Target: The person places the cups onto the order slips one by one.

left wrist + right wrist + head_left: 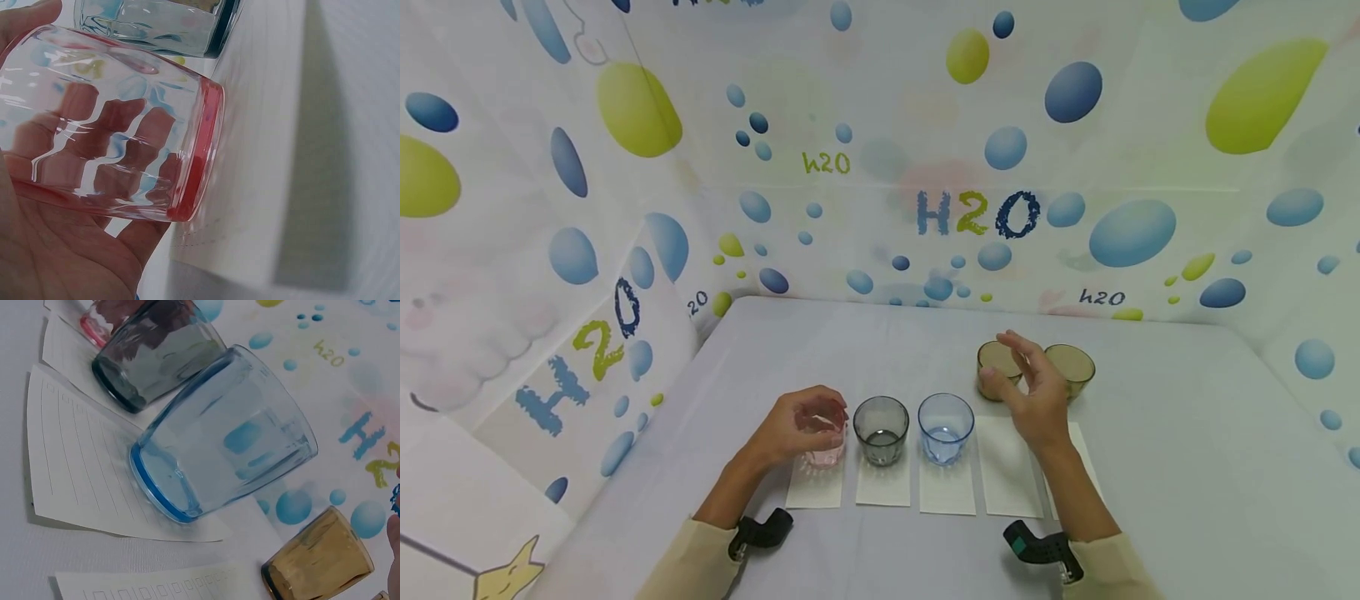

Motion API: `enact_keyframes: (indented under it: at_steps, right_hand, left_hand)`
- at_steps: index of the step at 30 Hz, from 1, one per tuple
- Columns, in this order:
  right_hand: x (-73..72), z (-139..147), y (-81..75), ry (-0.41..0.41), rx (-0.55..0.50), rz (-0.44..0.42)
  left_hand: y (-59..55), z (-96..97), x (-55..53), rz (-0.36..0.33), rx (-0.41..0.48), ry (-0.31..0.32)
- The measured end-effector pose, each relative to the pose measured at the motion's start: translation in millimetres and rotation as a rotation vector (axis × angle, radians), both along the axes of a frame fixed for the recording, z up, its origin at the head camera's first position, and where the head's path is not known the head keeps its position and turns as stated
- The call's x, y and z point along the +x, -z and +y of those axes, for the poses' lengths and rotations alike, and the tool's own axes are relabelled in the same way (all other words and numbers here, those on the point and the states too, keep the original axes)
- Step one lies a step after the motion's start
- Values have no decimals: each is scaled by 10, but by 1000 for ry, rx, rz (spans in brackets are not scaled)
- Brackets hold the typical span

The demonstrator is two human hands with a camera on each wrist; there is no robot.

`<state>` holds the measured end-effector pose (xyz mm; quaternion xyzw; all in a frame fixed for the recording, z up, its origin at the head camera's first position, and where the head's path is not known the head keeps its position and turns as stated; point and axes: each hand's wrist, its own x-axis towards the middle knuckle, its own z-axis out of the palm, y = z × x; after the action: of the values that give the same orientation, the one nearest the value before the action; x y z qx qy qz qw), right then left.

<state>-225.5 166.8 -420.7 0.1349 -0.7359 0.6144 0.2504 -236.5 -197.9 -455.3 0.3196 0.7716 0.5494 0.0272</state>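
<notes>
My left hand (805, 423) grips a clear pink glass (824, 454), fingers wrapped behind it and thumb at its upper side. In the left wrist view the pink glass (119, 125) has its thick red base close over the paper. My right hand (1037, 396) is raised with fingers parted and nothing held, overlapping the left of two amber glasses (991, 358) in the head view. Only a sliver of that hand shows in the right wrist view, apart from the amber glass (320, 557). The second amber glass (1072, 367) stands just right of it.
A grey glass (881, 433) and a blue glass (946, 429) stand upright on paper strips between the hands. More strips, including a white one (1009, 467), lie to the right, partly under the right arm. A patterned curtain (880, 250) rises behind the white table (895, 550).
</notes>
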Motion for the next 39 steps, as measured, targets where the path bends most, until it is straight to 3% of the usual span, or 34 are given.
enact_keyframes:
  at_steps: [11,15,37,39]
  right_hand:
    - [-40,116,86,27,205,-167]
    - [-57,138,118,47,237,-215]
    - [-229,127,425,-30,35,-310]
    - [-206,98,368,-37,14,-342]
  left_hand:
    - [-1,2,-1,-8,-1,-1]
    - [-8,6,5,-9,-8,-10]
    - [-14,10,-4,-18,-5,4]
    - [-3,3,-2,-12,-3,3]
